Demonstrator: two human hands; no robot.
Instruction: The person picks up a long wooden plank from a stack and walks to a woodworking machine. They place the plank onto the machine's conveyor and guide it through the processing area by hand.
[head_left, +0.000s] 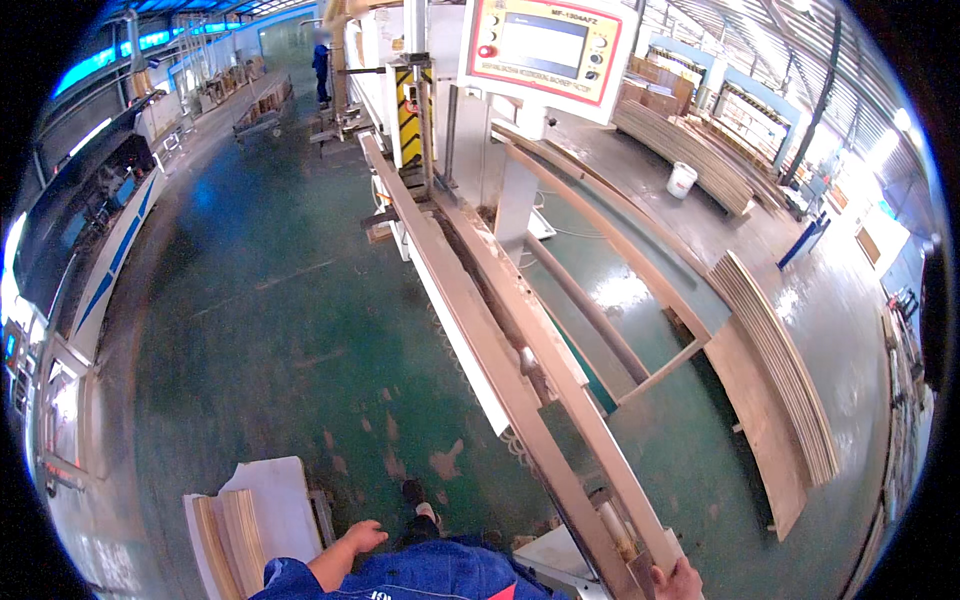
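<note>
My right hand (677, 579) rests at the near end of a long rail of the woodworking machine bed (517, 300), at the bottom right; its fingers lie over the rail's edge. Whether it grips anything there is not clear. My left hand (366, 535) hangs in front of my body with curled fingers, and nothing shows in it. To its left, wooden strips (241, 540) lie on a pale board (281, 487). The machine's control panel (547, 49), with a screen and knobs, stands at the top above the far part of the bed.
Stacked long boards (780, 360) rest on a plywood sheet (757, 427) at the right. Further off are a white bucket (681, 180) and a large board stack (682, 154). A person (321, 71) in blue stands far ahead. Another machine (116, 255) lines the left side.
</note>
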